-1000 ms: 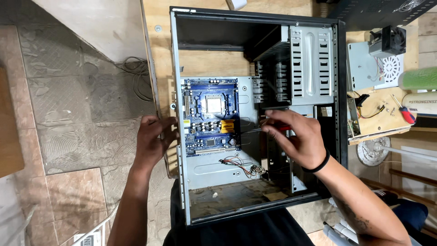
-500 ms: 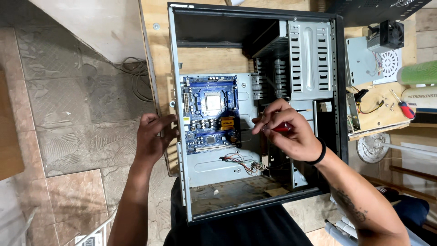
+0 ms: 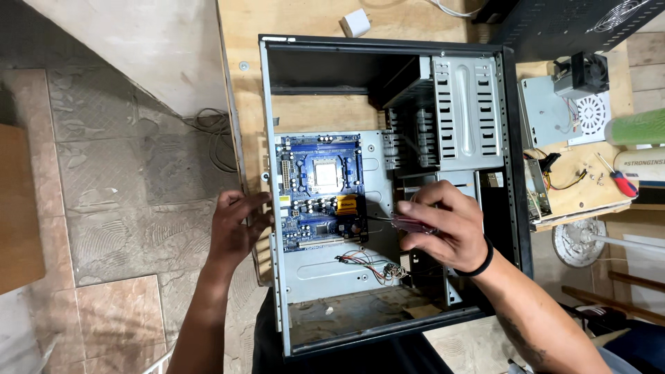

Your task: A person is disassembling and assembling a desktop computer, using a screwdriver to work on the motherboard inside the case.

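An open black and grey computer case lies on its side on a wooden table. A blue motherboard is mounted inside it. My left hand rests on the case's outer left wall, fingers spread against the metal. My right hand is inside the case, closed around a screwdriver with a clear reddish handle. Its thin shaft points left toward the motherboard's right edge. Loose red, black and white wires lie on the tray below the board.
Grey drive cages fill the case's upper right. On the table at right are a small fan, a red-handled screwdriver, a green roll and a metal panel. A white adapter sits at the top. Cables lie on the tiled floor at left.
My right hand drew back from the motherboard, lifted slightly, and now holds the screwdriver more level, tip toward the board. My left hand stayed on the case wall.
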